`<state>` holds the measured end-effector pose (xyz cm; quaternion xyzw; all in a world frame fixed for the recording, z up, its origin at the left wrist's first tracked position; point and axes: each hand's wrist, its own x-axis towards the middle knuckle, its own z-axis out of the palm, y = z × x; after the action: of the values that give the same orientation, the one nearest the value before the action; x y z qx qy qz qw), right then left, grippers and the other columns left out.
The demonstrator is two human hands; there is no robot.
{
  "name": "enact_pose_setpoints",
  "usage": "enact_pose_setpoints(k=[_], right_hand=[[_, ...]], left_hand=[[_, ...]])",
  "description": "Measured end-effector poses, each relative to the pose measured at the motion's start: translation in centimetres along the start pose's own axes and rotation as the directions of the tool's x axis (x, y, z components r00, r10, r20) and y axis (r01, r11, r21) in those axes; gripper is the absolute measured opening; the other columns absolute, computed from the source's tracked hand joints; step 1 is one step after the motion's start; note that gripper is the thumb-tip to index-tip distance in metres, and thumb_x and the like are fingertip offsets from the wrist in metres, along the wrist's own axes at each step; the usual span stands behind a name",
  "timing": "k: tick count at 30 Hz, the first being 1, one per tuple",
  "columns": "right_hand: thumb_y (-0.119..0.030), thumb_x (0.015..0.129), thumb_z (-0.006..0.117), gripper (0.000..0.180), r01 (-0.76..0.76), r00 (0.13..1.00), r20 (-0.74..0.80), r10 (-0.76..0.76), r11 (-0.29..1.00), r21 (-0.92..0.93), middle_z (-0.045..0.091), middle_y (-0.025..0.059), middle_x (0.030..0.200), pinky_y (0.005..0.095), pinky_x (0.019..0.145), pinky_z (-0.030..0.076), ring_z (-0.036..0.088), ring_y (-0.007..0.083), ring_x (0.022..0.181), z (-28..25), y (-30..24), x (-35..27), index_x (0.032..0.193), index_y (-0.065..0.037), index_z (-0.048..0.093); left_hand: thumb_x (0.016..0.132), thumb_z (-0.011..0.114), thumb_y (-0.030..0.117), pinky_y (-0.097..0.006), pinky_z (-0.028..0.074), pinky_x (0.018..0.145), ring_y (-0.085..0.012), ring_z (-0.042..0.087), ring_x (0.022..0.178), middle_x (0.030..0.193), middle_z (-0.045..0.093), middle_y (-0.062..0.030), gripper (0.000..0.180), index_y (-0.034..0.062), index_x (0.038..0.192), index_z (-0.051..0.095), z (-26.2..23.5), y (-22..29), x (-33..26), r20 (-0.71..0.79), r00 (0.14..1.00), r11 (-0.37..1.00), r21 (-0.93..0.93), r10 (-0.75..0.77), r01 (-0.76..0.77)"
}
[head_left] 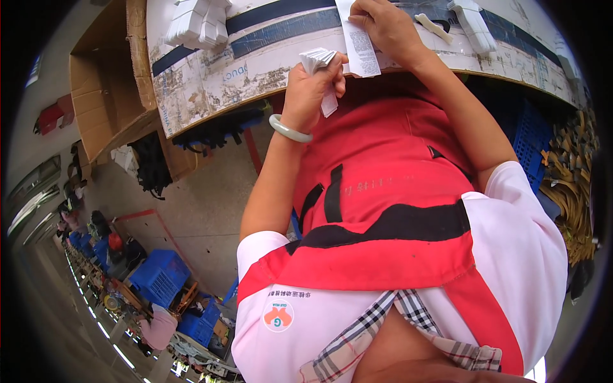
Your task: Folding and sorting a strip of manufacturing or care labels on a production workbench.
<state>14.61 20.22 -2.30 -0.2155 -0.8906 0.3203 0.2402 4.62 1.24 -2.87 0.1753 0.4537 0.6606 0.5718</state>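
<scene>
Left hand [310, 86] with fingers pinching a fanned stack of small white paper tags [319, 60] at the near edge of the desk [211, 76]; right hand [383, 25], fingers pressed together on one long white label [359, 45] just beside it. The tags look light, thin and easily creased, best gripped at one end. A heap of white tags [198, 22] lies far left; a cardboard box [105, 83] stands left of the desk.

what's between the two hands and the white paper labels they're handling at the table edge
Nothing visible. The left hand already grips a fanned stack of white labels, and the right hand pinches a single long white label directly. Both sit over the worn table edge.
</scene>
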Motion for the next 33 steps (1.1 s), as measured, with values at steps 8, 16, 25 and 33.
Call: enact_pose_setpoints(k=[8, 16, 25, 33], right_hand=[[-0.009, 0.086, 0.065, 0.011, 0.117, 0.989, 0.087, -0.121, 0.992, 0.040, 0.057, 0.0154, 0.087, 0.0379, 0.070, 0.048, 0.059, 0.0318, 0.080, -1.5, -2.0, -1.1, 0.089, -0.001, 0.058], [-0.015, 0.086, 0.069, 0.018, -0.218, 0.964, 0.248, 0.100, 0.830, 0.513, 0.058, 0.0135, 0.085, 0.0342, 0.071, 0.049, 0.061, 0.0249, 0.078, -3.7, -5.5, -2.0, 0.095, 0.000, 0.062], [-0.016, 0.090, 0.069, 0.020, -0.089, 0.974, 0.227, 0.007, 0.930, 0.356, 0.064, 0.0029, 0.091, 0.0235, 0.077, 0.049, 0.059, 0.0099, 0.083, -2.4, -3.7, -3.3, 0.102, 0.000, 0.067], [-0.015, 0.092, 0.066, 0.015, -0.212, 0.945, 0.323, 0.052, 0.849, 0.484, 0.062, -0.0010, 0.086, 0.0213, 0.070, 0.046, 0.056, 0.0072, 0.079, -2.5, -4.2, -3.2, 0.099, -0.001, 0.066]], left_hand=[[0.084, 0.068, -0.001, -0.024, 0.051, 0.068, -0.0101, 0.063, 0.076, 0.087, 0.068, -0.0026, 0.020, 0.0018, 0.103, 0.071, 1.1, 0.7, 1.9, 0.039, 0.608, 0.380, 0.748, 0.793, -0.544], [0.079, 0.063, -0.005, -0.025, 0.052, 0.068, -0.0092, 0.063, 0.076, 0.083, 0.070, -0.0037, 0.020, 0.0008, 0.096, 0.071, 0.1, 1.5, 0.2, -0.095, 0.864, 0.742, 0.564, 0.495, -0.363], [0.081, 0.070, -0.004, -0.021, 0.050, 0.059, -0.0064, 0.061, 0.073, 0.086, 0.069, -0.0024, 0.022, -0.0016, 0.102, 0.072, 0.7, 0.9, 0.0, -0.118, 0.847, 0.776, 0.481, 0.518, -0.407], [0.086, 0.067, 0.003, -0.022, 0.049, 0.060, -0.0065, 0.061, 0.071, 0.081, 0.069, -0.0029, 0.014, -0.0003, 0.099, 0.071, 0.1, 0.4, 0.0, -0.105, 0.882, 0.814, 0.447, 0.460, -0.371]])
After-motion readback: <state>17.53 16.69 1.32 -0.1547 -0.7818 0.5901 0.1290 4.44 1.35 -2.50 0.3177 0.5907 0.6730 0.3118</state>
